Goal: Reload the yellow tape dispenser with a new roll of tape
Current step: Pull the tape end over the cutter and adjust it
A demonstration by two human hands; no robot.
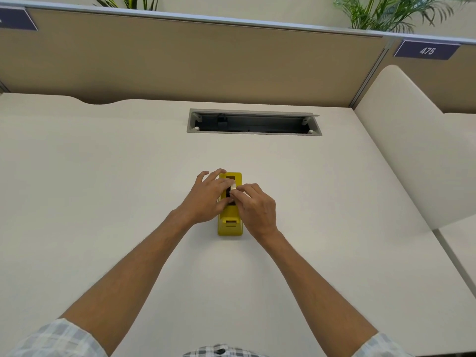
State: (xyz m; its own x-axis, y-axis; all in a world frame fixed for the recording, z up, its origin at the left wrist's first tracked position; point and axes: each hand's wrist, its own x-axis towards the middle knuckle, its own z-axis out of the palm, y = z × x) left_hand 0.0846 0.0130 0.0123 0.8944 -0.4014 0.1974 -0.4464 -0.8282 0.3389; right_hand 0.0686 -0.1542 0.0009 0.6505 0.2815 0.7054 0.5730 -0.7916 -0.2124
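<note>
Cream tabletop (103, 176), one yellow plastic tape dispenser (230, 228), open grey cable tray (253, 122) beyond it, left hand (206, 199) spread over its side, right hand (253, 207) pinching a pale tape strip (233, 187).

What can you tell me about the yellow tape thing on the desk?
The yellow tape dispenser looks like shiny plastic, long and boxy. It sits flat on the pale desk, lengthwise away from the person, cutter end nearest them. Its top has a dark open well. The left hand rests on its side, and the right hand pinches a pale strip of tape above it.
</note>
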